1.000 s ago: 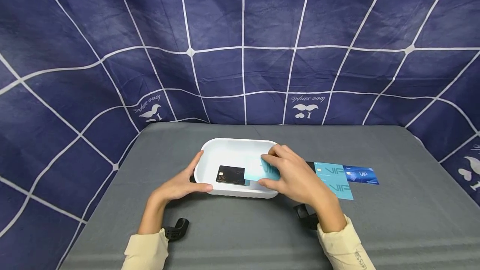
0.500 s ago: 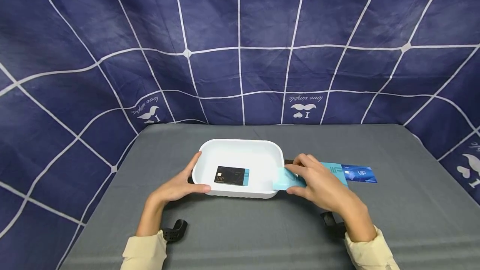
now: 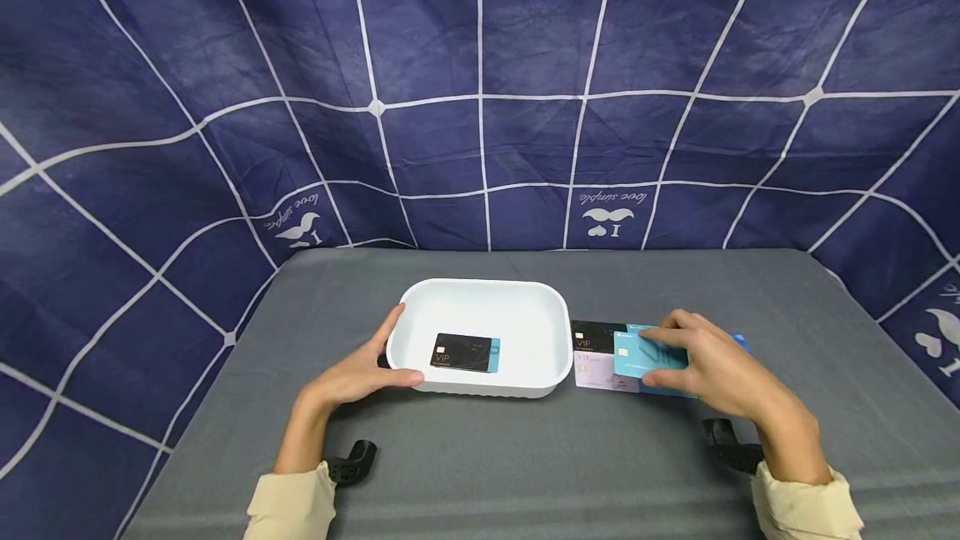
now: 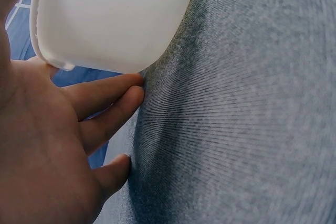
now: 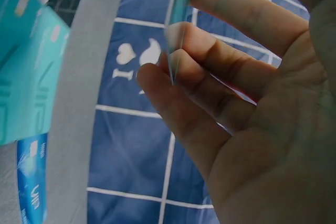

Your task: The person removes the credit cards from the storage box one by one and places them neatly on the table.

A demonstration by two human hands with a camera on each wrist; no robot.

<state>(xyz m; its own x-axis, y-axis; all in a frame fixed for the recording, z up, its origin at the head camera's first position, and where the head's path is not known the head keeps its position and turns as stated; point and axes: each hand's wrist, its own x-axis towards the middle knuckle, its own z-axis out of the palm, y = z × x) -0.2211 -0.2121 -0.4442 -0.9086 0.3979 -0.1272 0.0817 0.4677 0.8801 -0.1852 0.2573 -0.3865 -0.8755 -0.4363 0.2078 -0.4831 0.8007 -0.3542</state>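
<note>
A white plastic tray (image 3: pixel 525 315) rests on the grey table. My left hand (image 3: pixel 356 369) holds its left end, thumb against the front wall and index finger along the rim. Inside lie a black VIP card (image 3: pixel 460 352) and a teal card (image 3: pixel 494 356) mostly under it. To the tray's right, my right hand (image 3: pixel 716 369) pinches a teal card (image 3: pixel 633 355) between thumb and fingers. Below and around it are a black card (image 3: pixel 596 336), a pale pink card (image 3: pixel 603 372), teal cards (image 5: pixel 31 77) and a blue card (image 5: pixel 32 182). My right hand partly hides these.
The grey table (image 3: pixel 480 457) extends in front of the tray and to both sides. A dark blue cloth (image 3: pixel 427 40) with a white grid hangs behind and at the sides. Each wrist wears a black camera mount.
My right hand has moved right with the teal card, from over the tray to above the cards on the table. My left hand stays at the tray's left end.
</note>
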